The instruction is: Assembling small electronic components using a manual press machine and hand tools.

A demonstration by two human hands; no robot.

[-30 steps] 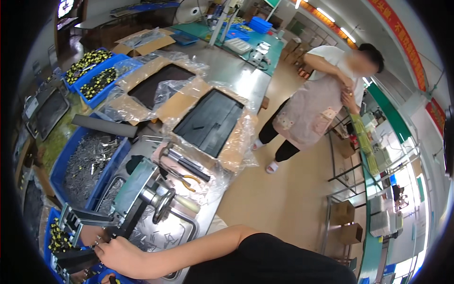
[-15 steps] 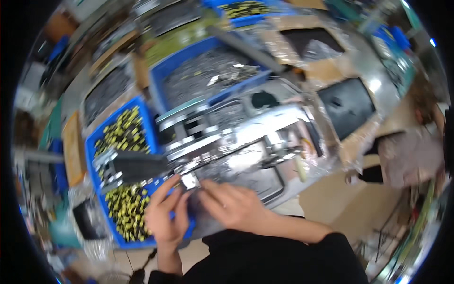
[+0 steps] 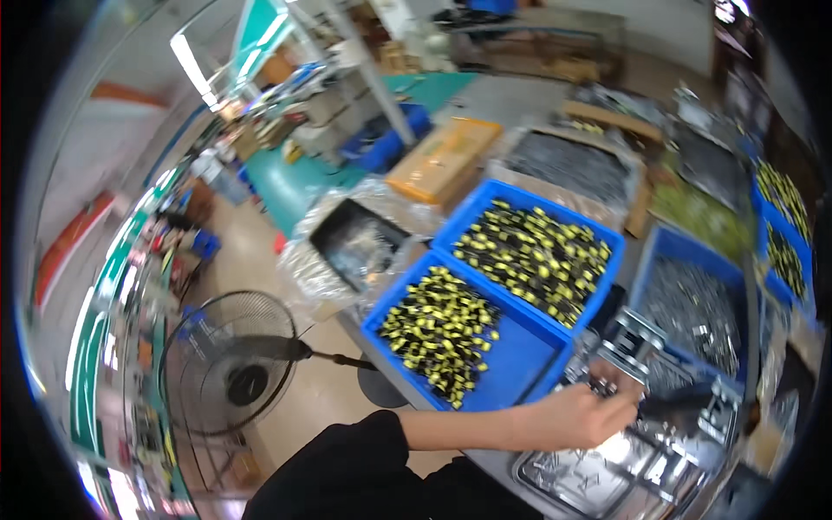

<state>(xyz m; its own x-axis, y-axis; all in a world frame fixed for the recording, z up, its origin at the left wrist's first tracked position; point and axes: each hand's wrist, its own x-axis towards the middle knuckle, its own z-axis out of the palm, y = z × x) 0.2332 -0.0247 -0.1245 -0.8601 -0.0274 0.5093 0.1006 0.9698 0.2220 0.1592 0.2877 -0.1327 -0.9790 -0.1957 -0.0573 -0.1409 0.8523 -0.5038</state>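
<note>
At lower right of the frame, shiny metal fixture (image 3: 631, 345), partly blurred, directly above the left hand (image 3: 589, 416). Fingers curled, grip narrow, tips at or just in front of the fixture (contact too blurred to judge). Small dark bit (image 3: 601, 387) by the fingertips; cannot tell whether pinched or merely near. Right hand out of view, its grip impossible to tell.

Below the left hand, along the lower edge, metal tray (image 3: 523, 472) with loose thin pieces scattered inside. Above the fixture, toward the right edge, blue bin (image 3: 685, 245) of grey metal parts. Around the middle, two more blue bins, side by side: near bin (image 3: 524, 351) with black-and-yellow parts heaped toward its left, far bin (image 3: 498, 192) spread nearly across with the same. Past these, at upper middle, brown carton (image 3: 446, 160).

Forearm just below the near bin, from a black sleeve (image 3: 347, 468) at lower left. At left, round black fan (image 3: 249, 384) on a stand.
</note>
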